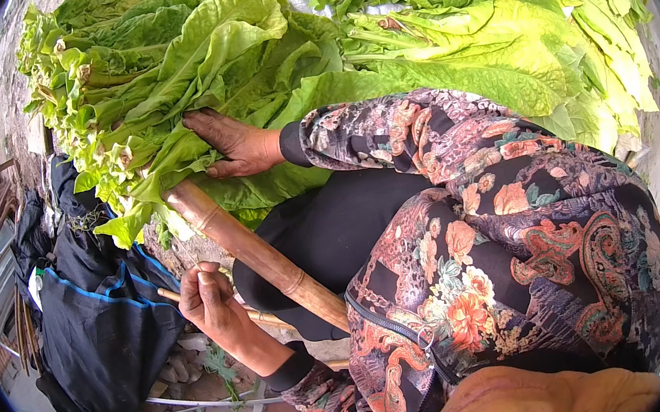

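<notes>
While flat on leaves (230, 62), right hand (236, 145)

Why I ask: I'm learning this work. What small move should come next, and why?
Probably the right hand should grip a few leaves: it lies flat on them beside the pole, while the left hand pinches a thin stick.

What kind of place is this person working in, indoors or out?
Most likely outdoors, a farmyard or a work spot beside a field. Big heaps of freshly cut green leaves lie on bare ground in daylight, a thick bamboo pole rests across the lap, and weeds grow through brick paving.
</notes>
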### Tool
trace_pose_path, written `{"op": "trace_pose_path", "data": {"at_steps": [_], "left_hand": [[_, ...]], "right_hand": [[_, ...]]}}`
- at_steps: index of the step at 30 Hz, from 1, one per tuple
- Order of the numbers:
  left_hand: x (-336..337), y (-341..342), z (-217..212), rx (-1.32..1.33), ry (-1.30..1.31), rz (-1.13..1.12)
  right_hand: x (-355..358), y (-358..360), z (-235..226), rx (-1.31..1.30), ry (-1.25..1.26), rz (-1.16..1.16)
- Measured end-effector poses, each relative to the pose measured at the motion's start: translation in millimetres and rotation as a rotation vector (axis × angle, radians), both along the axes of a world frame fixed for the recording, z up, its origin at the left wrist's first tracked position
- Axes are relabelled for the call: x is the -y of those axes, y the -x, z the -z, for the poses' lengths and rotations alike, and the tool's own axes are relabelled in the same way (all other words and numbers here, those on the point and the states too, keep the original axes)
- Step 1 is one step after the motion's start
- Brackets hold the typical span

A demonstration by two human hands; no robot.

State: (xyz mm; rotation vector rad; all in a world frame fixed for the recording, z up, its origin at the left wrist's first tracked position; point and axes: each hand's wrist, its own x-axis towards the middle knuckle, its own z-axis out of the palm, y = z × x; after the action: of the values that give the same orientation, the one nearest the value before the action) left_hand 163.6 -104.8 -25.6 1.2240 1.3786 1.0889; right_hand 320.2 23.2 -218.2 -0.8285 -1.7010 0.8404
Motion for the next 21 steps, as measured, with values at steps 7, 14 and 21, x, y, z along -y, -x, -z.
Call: {"op": "trace_pose_path", "data": {"at_steps": [7, 14, 21], "left_hand": [[-24, -99, 21, -0.814, -0.040, 0.107], [-22, -108, 19, -0.904, -0.151, 0.085], [-10, -104, 21, -0.899, -0.310, 0.062]], "right_hand": [[18, -114, 4, 0.008, 0.031, 0.011], [96, -275, 133, 1.310, 0.251, 0.302], [93, -302, 63, 0.967, 0.598, 0.429]]}}
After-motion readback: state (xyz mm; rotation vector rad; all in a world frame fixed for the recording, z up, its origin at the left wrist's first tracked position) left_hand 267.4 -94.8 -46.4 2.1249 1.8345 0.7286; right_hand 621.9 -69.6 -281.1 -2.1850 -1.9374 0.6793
